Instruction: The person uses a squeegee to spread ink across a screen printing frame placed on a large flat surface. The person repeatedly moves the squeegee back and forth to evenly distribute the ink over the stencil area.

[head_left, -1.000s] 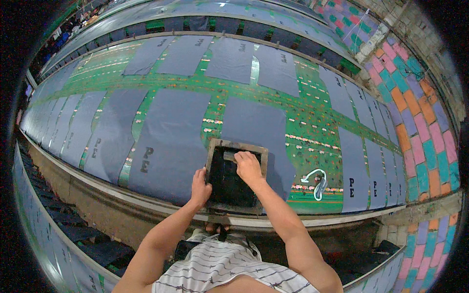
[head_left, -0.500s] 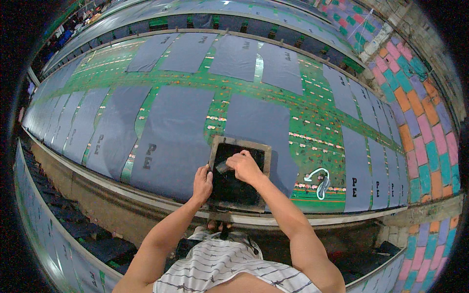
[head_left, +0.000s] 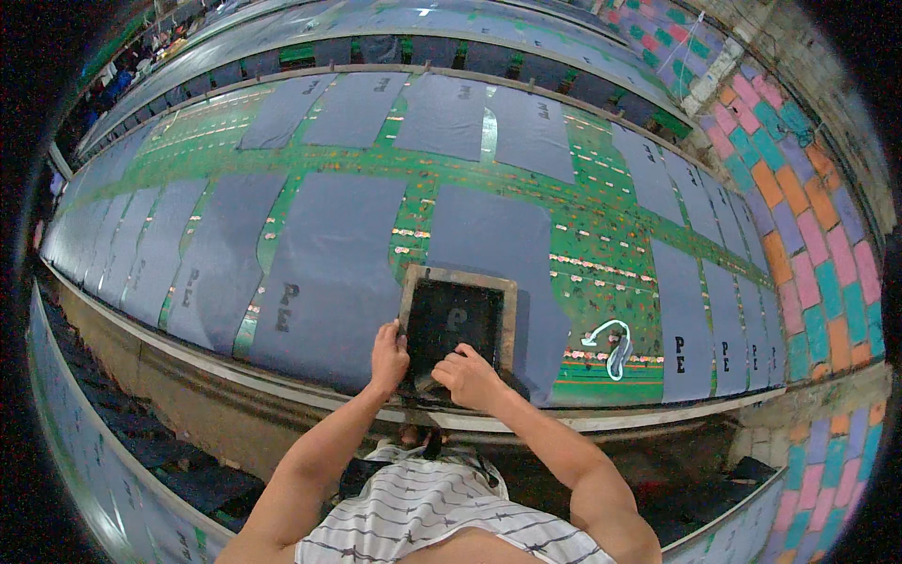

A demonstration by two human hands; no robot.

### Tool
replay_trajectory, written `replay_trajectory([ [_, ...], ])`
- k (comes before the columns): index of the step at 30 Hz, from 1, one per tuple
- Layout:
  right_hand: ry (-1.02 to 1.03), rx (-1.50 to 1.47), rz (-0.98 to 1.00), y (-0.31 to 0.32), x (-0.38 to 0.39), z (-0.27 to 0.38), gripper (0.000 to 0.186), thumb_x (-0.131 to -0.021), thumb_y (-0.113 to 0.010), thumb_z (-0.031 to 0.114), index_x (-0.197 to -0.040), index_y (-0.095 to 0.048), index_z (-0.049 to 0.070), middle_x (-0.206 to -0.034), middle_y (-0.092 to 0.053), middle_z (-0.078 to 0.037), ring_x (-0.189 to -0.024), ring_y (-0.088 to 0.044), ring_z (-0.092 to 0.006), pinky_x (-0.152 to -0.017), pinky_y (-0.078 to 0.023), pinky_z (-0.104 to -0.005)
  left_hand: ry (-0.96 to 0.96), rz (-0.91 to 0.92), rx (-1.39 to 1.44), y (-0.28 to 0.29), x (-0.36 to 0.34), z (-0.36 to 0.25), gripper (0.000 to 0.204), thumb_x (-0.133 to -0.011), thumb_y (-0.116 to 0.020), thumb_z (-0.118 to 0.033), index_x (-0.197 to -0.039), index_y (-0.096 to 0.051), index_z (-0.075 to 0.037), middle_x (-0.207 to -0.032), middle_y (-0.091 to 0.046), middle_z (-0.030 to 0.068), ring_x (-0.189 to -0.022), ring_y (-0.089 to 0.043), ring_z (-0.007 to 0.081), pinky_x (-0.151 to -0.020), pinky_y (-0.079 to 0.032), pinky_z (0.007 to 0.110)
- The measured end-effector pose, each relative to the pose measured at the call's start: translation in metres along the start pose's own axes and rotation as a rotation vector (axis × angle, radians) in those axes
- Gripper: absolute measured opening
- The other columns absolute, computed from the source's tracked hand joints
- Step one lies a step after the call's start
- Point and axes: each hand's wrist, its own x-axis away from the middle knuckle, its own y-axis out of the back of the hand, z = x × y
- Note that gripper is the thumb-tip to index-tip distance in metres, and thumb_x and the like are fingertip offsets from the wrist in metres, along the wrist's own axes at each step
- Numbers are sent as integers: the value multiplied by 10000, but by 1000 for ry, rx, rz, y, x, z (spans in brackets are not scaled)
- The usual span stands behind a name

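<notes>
Two bare hands work on one small wooden-framed printing screen with dark mesh (head_left: 458,324), which lies flat on a grey-blue fabric panel (head_left: 489,244) near the front edge of the long green printing surface (head_left: 601,273). The left hand (head_left: 388,355) holds the near-left corner of the frame, its fingers (head_left: 383,331) closed on the wood. The right hand (head_left: 467,376) is at the near end of the mesh, fingers curled together around something that looks like a squeegee (it is mostly hidden by the hand, so I cannot tell for sure).

In my judgement the main risk is that the frame slides on the cloth, because only one corner is held; the print would then smear or come double. Uneven pressure from the right hand could leave a pale spot. Lifting the frame at a tilt could drag wet ink over the panel. The white coiled cord (head_left: 611,340) lies well apart at the right and seems no danger.
</notes>
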Motion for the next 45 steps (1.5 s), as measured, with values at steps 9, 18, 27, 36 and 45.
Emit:
replay_trajectory([
  [9, -364, 23, -268, -12, 47, 31, 187, -726, -646, 3, -906, -663, 50, -944, -702, -84, -898, -656, -256, -834, -453, -396, 42, 38, 12, -2, 1, -1, 365, -964, -548, -51, -1316, -533, 43, -1250, -556, 210, -1160, -524, 426, -988, -440, 463],
  [18, -418, 39, -398, -15, 43, 26, 244, -704, -653, -14, -942, -660, 43, -995, -691, -89, -959, -643, -283, -850, -483, -418, 62, 95, 9, 4, -2, -6, 383, -955, -555, -48, -1326, -515, 35, -1248, -556, 199, -1178, -515, 419, -994, -438, 464],
  [27, -419, 11, -244, -23, 40, 7, 251, -713, -620, 58, -958, -670, 36, -1038, -674, -98, -1012, -621, -293, -873, -513, -436, 35, 58, 13, 0, -1, -4, 374, -937, -558, -29, -1299, -520, 55, -1240, -561, 219, -1148, -526, 434, -994, -435, 469],
  [36, -365, 210, -451, 2, -26, -75, 322, -681, -675, 51, -1003, -676, 38, -1073, -672, -92, -1026, -624, -289, -899, -521, -431, 20, 56, -15, 1, -2, -3, 395, -929, -562, -20, -1313, -518, 61, -1227, -567, 229, -1150, -529, 434, -1001, -433, 460],
  [45, -525, 115, -207, -14, -54, -111, 265, -687, -698, 87, -946, -655, 51, -1025, -677, -104, -1047, -626, -296, -903, -528, -434, 26, 55, -20, 2, -1, -6, 408, -929, -554, -14, -1328, -512, 59, -1270, -549, 211, -1183, -506, 429, -1014, -429, 456],
])
